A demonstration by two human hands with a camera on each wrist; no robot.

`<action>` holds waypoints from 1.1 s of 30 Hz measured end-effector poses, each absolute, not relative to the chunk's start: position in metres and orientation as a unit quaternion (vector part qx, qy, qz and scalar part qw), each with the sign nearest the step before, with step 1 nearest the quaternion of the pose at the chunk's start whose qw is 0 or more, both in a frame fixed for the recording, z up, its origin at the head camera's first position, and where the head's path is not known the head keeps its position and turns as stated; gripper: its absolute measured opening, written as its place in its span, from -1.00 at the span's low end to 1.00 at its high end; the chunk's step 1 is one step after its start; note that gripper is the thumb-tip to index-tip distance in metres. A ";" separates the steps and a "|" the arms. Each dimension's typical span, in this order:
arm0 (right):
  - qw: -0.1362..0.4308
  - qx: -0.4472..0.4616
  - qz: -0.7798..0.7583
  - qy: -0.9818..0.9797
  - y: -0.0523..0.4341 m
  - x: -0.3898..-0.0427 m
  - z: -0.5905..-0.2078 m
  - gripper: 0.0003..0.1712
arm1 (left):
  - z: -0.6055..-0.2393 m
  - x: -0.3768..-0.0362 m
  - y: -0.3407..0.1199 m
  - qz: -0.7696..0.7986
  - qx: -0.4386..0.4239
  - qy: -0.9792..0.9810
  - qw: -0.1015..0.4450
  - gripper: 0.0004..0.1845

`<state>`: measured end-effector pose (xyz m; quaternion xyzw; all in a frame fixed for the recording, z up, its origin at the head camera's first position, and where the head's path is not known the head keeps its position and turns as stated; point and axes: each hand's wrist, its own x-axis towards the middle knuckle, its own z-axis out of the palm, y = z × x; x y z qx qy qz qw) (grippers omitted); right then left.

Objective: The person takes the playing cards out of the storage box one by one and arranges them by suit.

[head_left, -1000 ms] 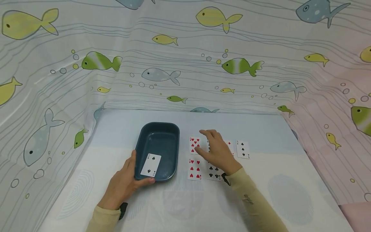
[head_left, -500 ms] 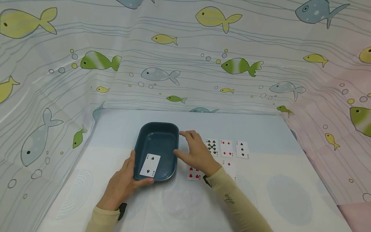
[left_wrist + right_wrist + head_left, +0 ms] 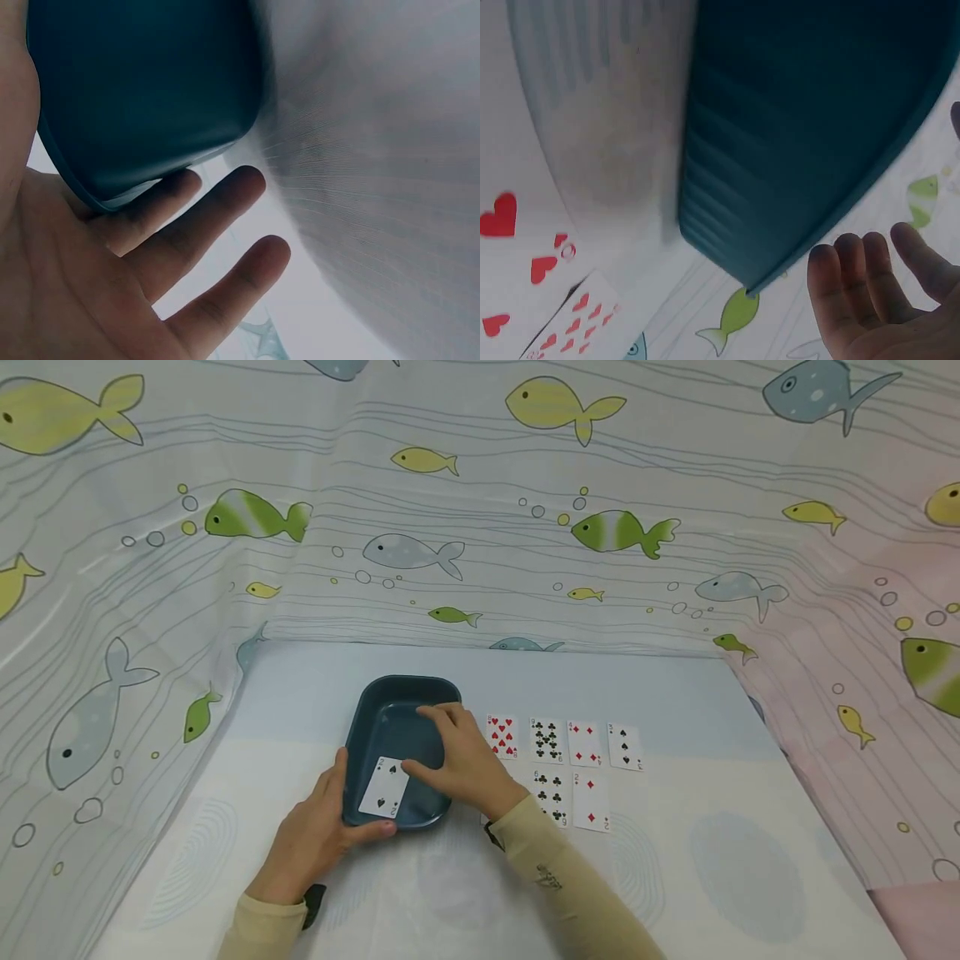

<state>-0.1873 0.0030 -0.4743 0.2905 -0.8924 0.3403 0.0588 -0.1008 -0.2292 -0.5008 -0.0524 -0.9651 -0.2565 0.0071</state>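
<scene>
A dark teal rectangular tray (image 3: 408, 727) stands on the table with a two of spades (image 3: 382, 792) lying face up in its near end. My left hand (image 3: 311, 839) holds the tray's near left corner, thumb along the near rim and index finger at the left side. In the left wrist view several fingers (image 3: 202, 232) stretch out below the rim. My right hand (image 3: 468, 760) hovers over the tray's right side, thumb and fingers apart, with nothing visible between them. Its thumb tip overlaps the two of spades' upper right corner in the head view.
Right of the tray lie face-up cards: eight of hearts (image 3: 502, 737), nine of clubs (image 3: 547, 741), four of diamonds (image 3: 583, 743), three of spades (image 3: 625, 747). Nearer are a six of clubs (image 3: 551, 787) and two of diamonds (image 3: 591, 802). My right wrist mostly hides a six of hearts.
My right hand has moved left from above the cards to over the tray, uncovering the nine of clubs, four of diamonds and two of diamonds. My left hand keeps its place.
</scene>
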 end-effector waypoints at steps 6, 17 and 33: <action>0.027 0.313 0.303 -0.900 -0.022 -0.186 -0.482 0.08 | -0.499 -0.100 -0.231 -0.254 -0.049 -0.966 0.003 0.44; 0.007 0.342 0.214 -0.915 -0.044 -0.180 -0.494 0.15 | -0.501 -0.100 -0.233 -0.250 -0.064 -0.966 0.018 0.42; 0.013 0.362 0.091 -0.928 -0.058 -0.184 -0.504 0.19 | -0.501 -0.102 -0.233 -0.256 -0.065 -0.964 0.013 0.41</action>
